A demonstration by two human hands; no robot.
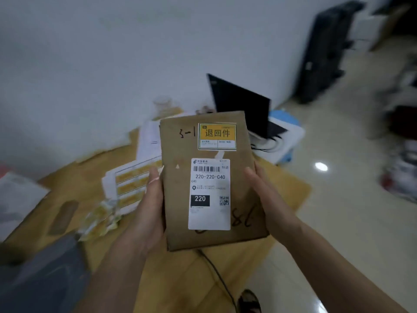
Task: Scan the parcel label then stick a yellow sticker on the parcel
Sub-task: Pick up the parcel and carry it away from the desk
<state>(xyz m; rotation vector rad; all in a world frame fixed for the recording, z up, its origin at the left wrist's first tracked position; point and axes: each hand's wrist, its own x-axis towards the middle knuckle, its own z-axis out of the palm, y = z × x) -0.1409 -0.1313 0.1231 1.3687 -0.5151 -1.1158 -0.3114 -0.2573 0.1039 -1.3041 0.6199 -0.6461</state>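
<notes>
A brown paper parcel point(176, 199) is held up above the wooden table, face toward me. A white shipping label point(209, 193) with a barcode and "220-220-C40" sits on its middle. A yellow sticker point(217, 136) is stuck at its top right. My left hand point(150, 206) grips the parcel's left edge with the thumb on the front. My right hand point(268, 197) holds the right edge, fingers behind. Sheets of yellow stickers point(133, 181) lie on the table to the left.
The wooden table point(74, 188) carries papers, crumpled sticker backing point(101, 220) and a dark grey bag point(45, 279) at lower left. A black laptop point(243, 105) stands behind the parcel. A cable point(216, 274) runs under it. Tiled floor lies to the right.
</notes>
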